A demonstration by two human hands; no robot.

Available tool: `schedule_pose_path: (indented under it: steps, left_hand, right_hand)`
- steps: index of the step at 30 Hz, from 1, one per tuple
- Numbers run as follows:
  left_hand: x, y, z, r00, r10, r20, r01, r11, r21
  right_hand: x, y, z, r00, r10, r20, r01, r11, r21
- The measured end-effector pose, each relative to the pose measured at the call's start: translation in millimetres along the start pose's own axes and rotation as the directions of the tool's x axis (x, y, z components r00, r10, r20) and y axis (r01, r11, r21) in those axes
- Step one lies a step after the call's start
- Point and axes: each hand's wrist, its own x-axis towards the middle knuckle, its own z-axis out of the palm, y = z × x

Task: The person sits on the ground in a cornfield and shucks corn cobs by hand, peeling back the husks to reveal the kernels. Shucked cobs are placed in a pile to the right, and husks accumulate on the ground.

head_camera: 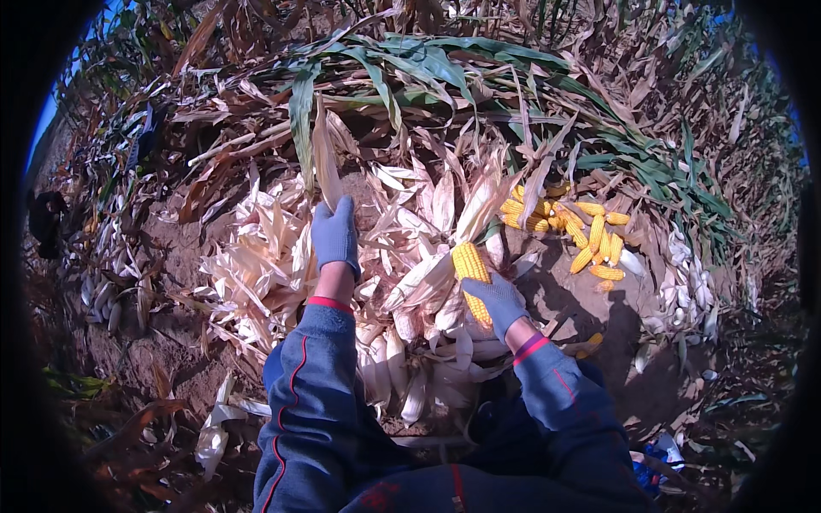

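My right hand (500,298), in a grey-blue knit glove, grips a yellow ear of corn (471,266) near its lower end. Pale husk leaves (482,208) fan out from the ear's upper end. To the left, my gloved left hand (335,232) is closed around a dry, pale corn husk (326,160) that points away from me. Its fingertips are partly hidden. Between and below my hands lie several unhusked ears (396,359), pale and dry. A heap of loose husks (263,256) spreads left of my left hand.
Several bare yellow ears (596,234) lie piled on the soil at right. Cut stalks with green leaves (442,67) form a bank across the far side. More pale ears (102,298) lie at far left, others (686,288) at far right. A blue object (651,471) lies lower right.
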Motion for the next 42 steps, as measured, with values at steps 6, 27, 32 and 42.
schedule_pose_path:
  steps: [6,27,32,42]
  left_hand:
    - [-2,11,-25,0.988,-0.062,0.143,-0.133,0.141,0.981]
    - [-39,6,19,0.808,-0.055,0.586,-0.197,0.913,0.357]
    - [-42,18,22,0.807,-0.183,0.562,0.071,0.974,0.215]
    - [-43,26,20,0.757,-0.285,0.587,0.368,0.929,-0.024]
  right_hand:
    - [-3,-5,-20,0.974,-0.226,0.008,0.211,0.899,-0.383]
    - [-27,-30,1,0.929,-0.093,0.358,0.237,0.893,-0.383]
    - [-32,-35,1,0.91,-0.138,0.391,0.319,0.836,-0.447]
    - [-28,-28,-7,0.863,-0.11,0.493,0.301,0.895,-0.328]
